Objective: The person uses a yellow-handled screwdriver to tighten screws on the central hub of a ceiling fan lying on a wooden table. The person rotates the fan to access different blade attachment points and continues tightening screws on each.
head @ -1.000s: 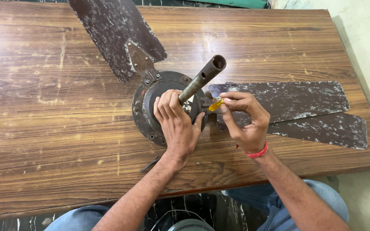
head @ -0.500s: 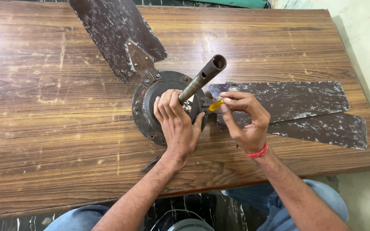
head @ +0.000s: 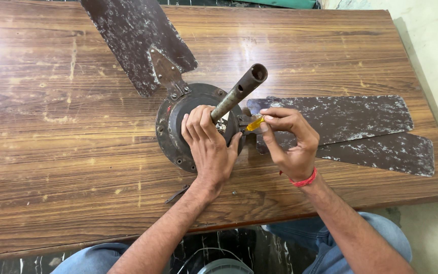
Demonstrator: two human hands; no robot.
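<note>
Ceiling fan (head: 198, 127) lies flat on a wooden table (head: 67, 152), near the front edge, just ahead of the person. Dark round motor housing (head: 171, 127) sits mid-table, with a rusty pipe-like rod (head: 239, 91) sticking up out of it and tilted toward the camera's upper right.

Left hand (head: 209, 147) lies palm-down on the housing, fingers curled loosely around the base of the rod, thumb out to the right. More a bracing press than a full grip.

Right hand (head: 290, 142) is just right of the housing, thumb and fingertips pinched on a small yellow-handled screwdriver (head: 254, 123). Its tip points left into the housing edge by the rod; can't tell exactly what it's seated in. Red thread band (head: 302, 180) on that wrist.

Blades: one brown, paint-flaked blade (head: 138, 40) runs up-left from the housing and is bolted on through a bracket (head: 166, 76). Two more blades (head: 361, 132) lie to the right, overlapping, one stacked partly over the other; their inner ends sit under the right hand.

A small dark metal strip (head: 177, 194) lies on the table beside the left wrist. Person's knees in blue jeans (head: 376, 238) show below the table edge.
</note>
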